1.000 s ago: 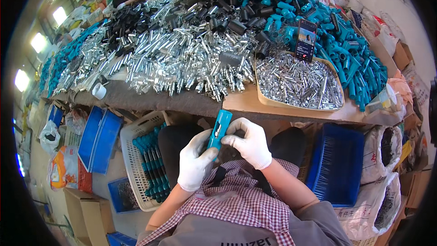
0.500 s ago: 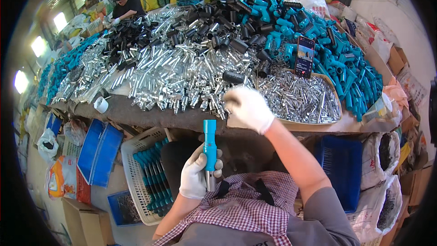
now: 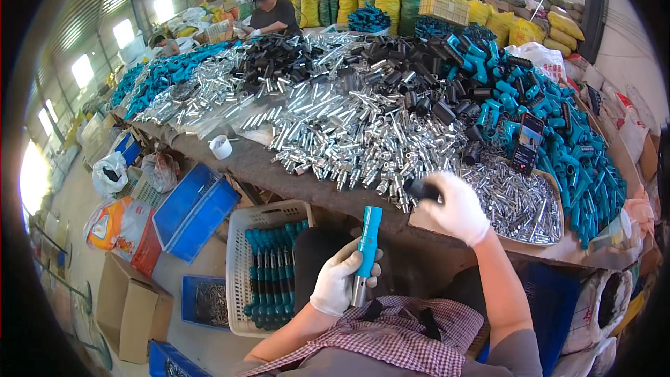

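Observation:
My gloved left hand [image 3: 340, 281] is wrapped around a teal plastic tube [image 3: 368, 241] with a silver metal end [image 3: 359, 292]. The tube stands nearly upright in front of my lap. At the table's front edge, my gloved right hand [image 3: 457, 208] has its fingers closed on a black cylindrical sleeve [image 3: 421, 189]. Beside that hand lies a heap of silver metal fittings [image 3: 377, 143]. Right of it, a shallow tray [image 3: 556, 180] holds many small metal pins, with a phone [image 3: 527, 143] propped upright at its back.
Black sleeves [image 3: 440, 91] and teal parts [image 3: 583, 167] are heaped at the back and right. A white basket [image 3: 237, 265] of teal-and-black assemblies stands lower left, near blue bins [image 3: 192, 213] and a cardboard box [image 3: 129, 311]. Another person [image 3: 272, 14] sits across the table.
My right hand has closed on a black sleeve that lay on the fittings heap. The left hand keeps hold of the teal tube. The whole view has shifted, so things appear farther right and lower.

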Motion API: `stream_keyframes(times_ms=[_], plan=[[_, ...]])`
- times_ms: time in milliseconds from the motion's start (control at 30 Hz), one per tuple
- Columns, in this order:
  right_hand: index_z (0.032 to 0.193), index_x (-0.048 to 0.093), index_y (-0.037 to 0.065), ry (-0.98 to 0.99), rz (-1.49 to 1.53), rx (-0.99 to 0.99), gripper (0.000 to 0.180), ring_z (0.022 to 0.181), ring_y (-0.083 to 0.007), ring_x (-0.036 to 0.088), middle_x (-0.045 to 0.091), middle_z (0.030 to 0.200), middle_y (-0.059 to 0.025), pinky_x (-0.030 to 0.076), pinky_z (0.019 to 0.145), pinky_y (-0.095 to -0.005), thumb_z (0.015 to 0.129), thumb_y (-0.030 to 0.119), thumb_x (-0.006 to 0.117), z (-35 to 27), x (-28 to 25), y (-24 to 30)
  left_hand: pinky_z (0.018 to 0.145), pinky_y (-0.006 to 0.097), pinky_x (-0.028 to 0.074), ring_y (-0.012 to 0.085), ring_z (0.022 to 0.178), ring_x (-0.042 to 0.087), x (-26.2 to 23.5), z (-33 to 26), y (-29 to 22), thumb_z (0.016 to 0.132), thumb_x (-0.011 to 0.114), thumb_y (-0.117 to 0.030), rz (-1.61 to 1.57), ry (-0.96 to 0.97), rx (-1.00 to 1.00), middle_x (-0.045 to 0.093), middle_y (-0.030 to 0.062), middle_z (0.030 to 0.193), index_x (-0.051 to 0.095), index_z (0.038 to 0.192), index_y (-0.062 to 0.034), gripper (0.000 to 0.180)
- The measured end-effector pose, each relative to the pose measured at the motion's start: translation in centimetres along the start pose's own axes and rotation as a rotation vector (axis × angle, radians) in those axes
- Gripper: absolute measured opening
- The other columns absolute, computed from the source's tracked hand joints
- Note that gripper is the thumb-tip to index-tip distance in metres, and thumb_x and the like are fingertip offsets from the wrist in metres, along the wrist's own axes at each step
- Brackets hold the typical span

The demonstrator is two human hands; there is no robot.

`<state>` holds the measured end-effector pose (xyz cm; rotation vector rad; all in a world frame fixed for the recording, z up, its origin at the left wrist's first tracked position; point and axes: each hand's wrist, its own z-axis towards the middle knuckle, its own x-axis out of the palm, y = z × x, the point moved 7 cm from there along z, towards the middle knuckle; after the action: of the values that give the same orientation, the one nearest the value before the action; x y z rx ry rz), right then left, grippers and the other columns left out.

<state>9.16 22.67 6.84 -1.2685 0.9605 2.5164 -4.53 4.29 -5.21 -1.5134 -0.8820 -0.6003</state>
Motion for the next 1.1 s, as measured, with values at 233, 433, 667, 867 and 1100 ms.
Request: stream_keyframes(times_ms=[233,433,667,867,1100], plan=[[0.121,0.065,0.003,0.027,0.372,0.122,0.039,0.101,-0.0314,0.064,0.065,0.107,-0.0143,0.050,0.091,-0.0366,0.084,0.015,0.071,-5.7,-0.6,0.6,0.071,0.031,0.057,0.0197,0.090,0.065,2.1,-0.6,1.5,0.096,0.066,-0.025,0.239,0.065,-0.144,0.060,0.0166,0.118,0.033,0.149,0.0063,0.070],[0.130,0.060,-0.001,-0.179,0.582,0.190,0.039,0.105,-0.0203,0.065,0.070,0.112,-0.0124,0.048,0.097,-0.0328,0.095,0.014,0.061,-7.6,-0.6,-1.1,0.072,0.029,0.056,0.0185,0.087,0.064,4.2,-1.1,2.7,0.093,0.071,-0.031,0.287,0.196,-0.304,0.061,0.0173,0.115,0.038,0.145,0.0089,0.073],[0.133,0.060,-0.001,-0.228,0.876,0.198,0.038,0.114,-0.0209,0.062,0.067,0.122,-0.0120,0.045,0.103,-0.0333,0.097,0.010,0.053,-8.7,-0.3,-0.9,0.067,0.032,0.056,0.0222,0.085,0.063,4.1,-1.2,5.0,0.086,0.078,-0.034,0.139,0.137,-0.378,0.060,0.0163,0.112,0.039,0.141,0.0066,0.078],[0.131,0.061,0.000,-0.237,0.965,0.221,0.038,0.118,-0.0210,0.061,0.067,0.124,-0.0125,0.044,0.105,-0.0332,0.094,0.005,0.053,-10.3,-0.5,-0.9,0.065,0.033,0.053,0.0218,0.086,0.061,5.3,-1.1,6.3,0.087,0.077,-0.035,0.100,0.181,-0.380,0.060,0.0157,0.112,0.045,0.132,0.0056,0.069],[0.137,0.055,0.003,-0.165,0.926,0.133,0.045,0.118,-0.0254,0.059,0.061,0.127,-0.0148,0.045,0.104,-0.0355,0.092,0.008,0.055,-11.5,0.9,1.5,0.062,0.027,0.050,0.0181,0.083,0.061,6.7,-0.2,6.3,0.089,0.073,-0.040,0.109,0.165,-0.303,0.060,0.0133,0.108,0.045,0.136,0.0039,0.070]])
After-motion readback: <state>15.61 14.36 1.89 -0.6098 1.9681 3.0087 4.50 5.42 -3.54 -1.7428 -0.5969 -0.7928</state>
